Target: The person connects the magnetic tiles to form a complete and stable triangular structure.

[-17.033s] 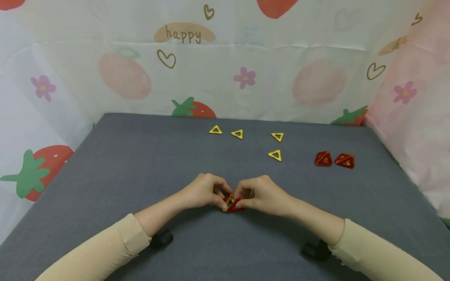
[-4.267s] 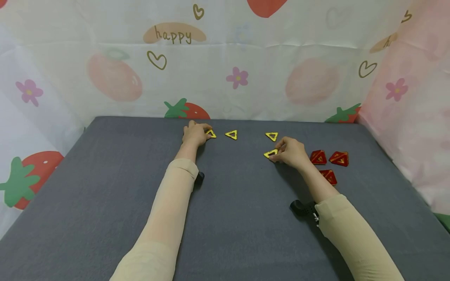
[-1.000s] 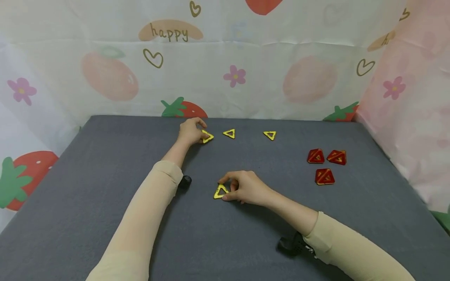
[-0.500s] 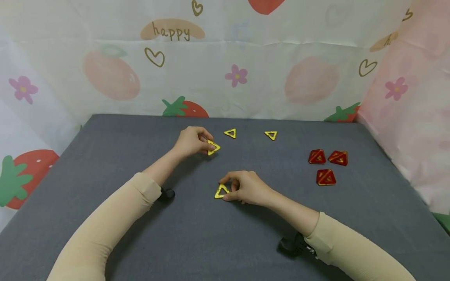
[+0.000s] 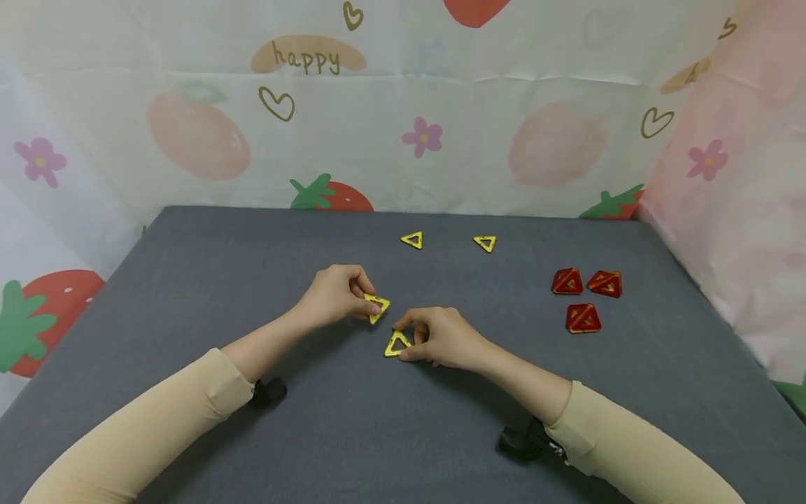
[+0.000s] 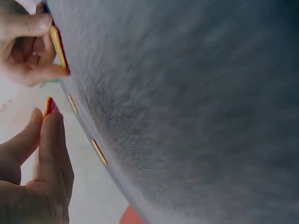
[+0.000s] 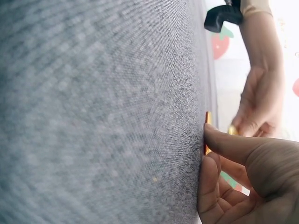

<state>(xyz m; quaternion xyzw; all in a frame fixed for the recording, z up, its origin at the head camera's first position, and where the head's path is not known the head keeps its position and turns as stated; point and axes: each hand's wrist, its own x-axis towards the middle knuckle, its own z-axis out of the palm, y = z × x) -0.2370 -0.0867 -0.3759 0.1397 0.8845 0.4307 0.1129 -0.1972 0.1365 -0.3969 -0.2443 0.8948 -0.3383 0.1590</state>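
In the head view my left hand (image 5: 334, 295) pinches a hollow yellow triangular tile (image 5: 385, 304) between thumb and fingers, held above the grey cloth. My right hand (image 5: 443, 337) holds a second yellow triangular tile (image 5: 390, 346) by its right side, low at the middle of the table. The two tiles are close but apart. From the left wrist, the left hand's tile (image 6: 48, 107) shows edge-on with a red face, and the right hand's tile (image 6: 58, 49) stands above it. In the right wrist view the right thumb presses its tile (image 7: 208, 117) near the cloth.
Two more yellow triangular tiles lie toward the back, a left one (image 5: 420, 240) and a right one (image 5: 485, 248). Three red pyramid-like pieces sit at the right: one (image 5: 567, 282), another (image 5: 606, 283), and a nearer one (image 5: 583, 319). A printed curtain (image 5: 478, 105) rises behind the table.
Since 17 seconds ago, a third red piece has appeared at right. The right hand brought a yellow tile to the middle, then stayed still. The left hand picked up another and carried it nearer.
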